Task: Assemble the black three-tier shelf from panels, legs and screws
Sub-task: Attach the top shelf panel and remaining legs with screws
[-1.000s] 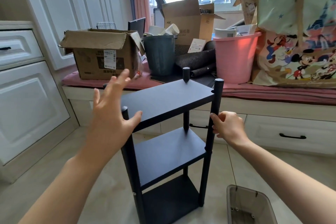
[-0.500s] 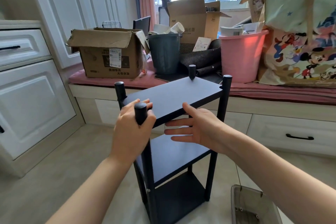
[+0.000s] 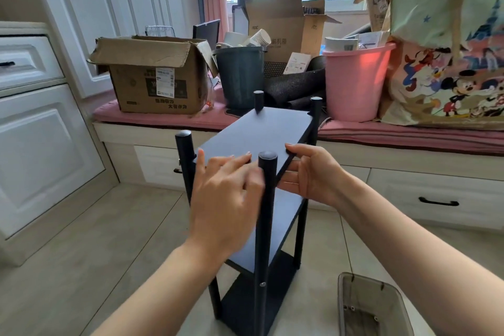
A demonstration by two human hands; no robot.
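Plastic tub (image 3: 373,308): closest to us, bottom right on the floor tiles, a few small screws lying inside.
Shelf (image 3: 261,133): black, three tiers, standing upright on the floor in front of the window bench, all four legs sticking up past the top panel.
Near leg (image 3: 266,199): right in the middle of the view, between the two hands, a screw head showing low on it.
Left hand (image 3: 226,199): fingers stretched out almost straight and laid on the near end of the top panel, beside the near leg; gripping nothing.
Right hand (image 3: 313,174): pinching the top panel's right edge, thumb on top, fingers curled under.
Window bench (image 3: 409,136): just behind the shelf, pink cushion on top, drawers below.
Cardboard box (image 3: 155,76): open, on the cushion at left.
Dark bin (image 3: 240,76): next along, paper cups poking out.
Pink bucket (image 3: 354,82): right of the bin.
Cartoon bag (image 3: 447,57): far right, leaning by the bucket.
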